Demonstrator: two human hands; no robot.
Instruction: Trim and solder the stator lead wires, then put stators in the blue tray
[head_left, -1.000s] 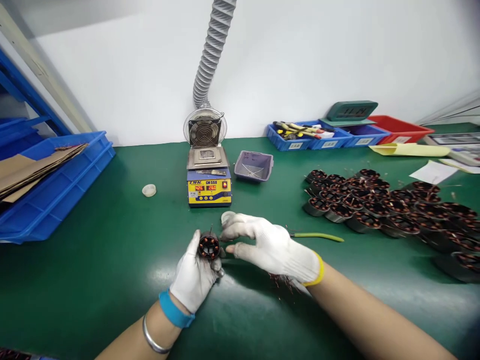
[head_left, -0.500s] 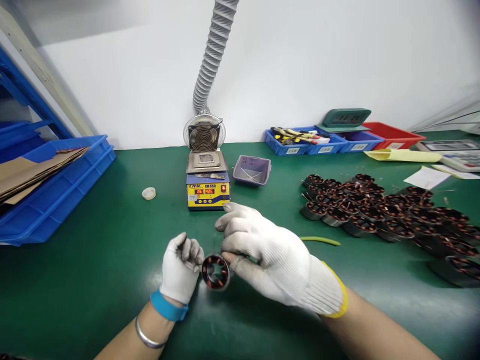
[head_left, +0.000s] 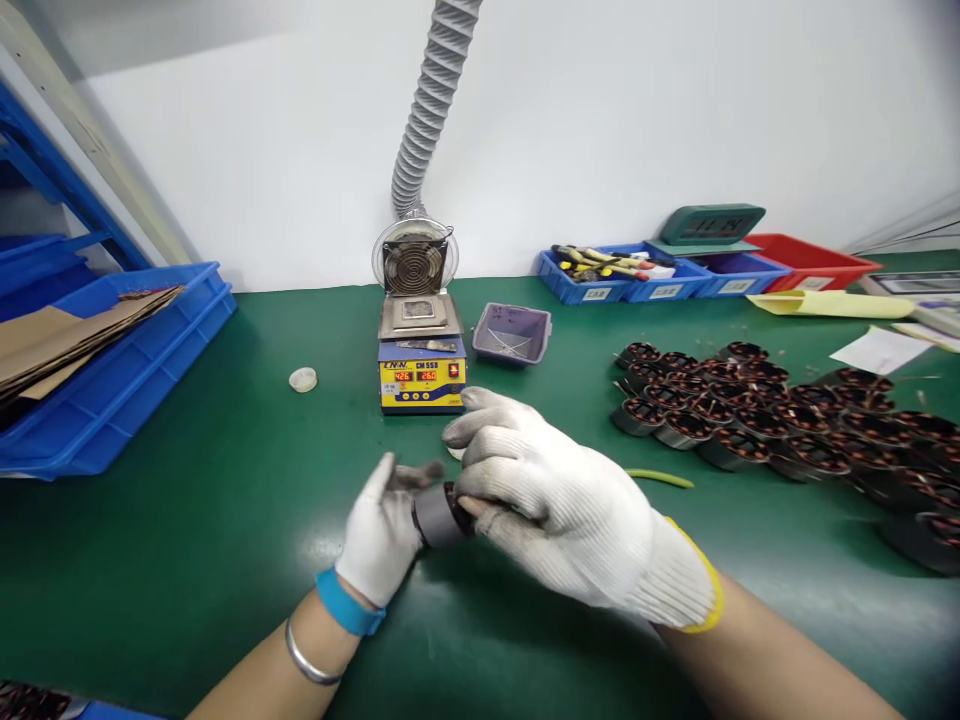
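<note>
A motor stator [head_left: 441, 518], a short dark grey ring with copper windings, is tipped on its side above the green table, its smooth outer wall towards me. My right hand [head_left: 540, 500], in a white glove with a yellow cuff, pinches its right end between thumb and fingers. On the other side, my left hand [head_left: 384, 530], gloved with a blue band at the wrist, is open: thumb raised, fingers stretched out behind the ring, palm beside or lightly against it. Just past my right fingertips, a small pale round piece [head_left: 456, 453] shows in part.
Several stators [head_left: 739, 450] stand grouped at right, near a green tube [head_left: 660, 478]. Behind my hands are a yellow-blue heated solder pot [head_left: 421, 385], a purple tray [head_left: 513, 336] and a white cap [head_left: 303, 380]. A blue crate [head_left: 150, 370] with cardboard stands left; tool bins [head_left: 589, 292] line the wall.
The stator has turned from showing its open face to showing its outer side wall. My left fingers have uncurled and spread; my right hand keeps its pinch. The view has shifted slightly.
</note>
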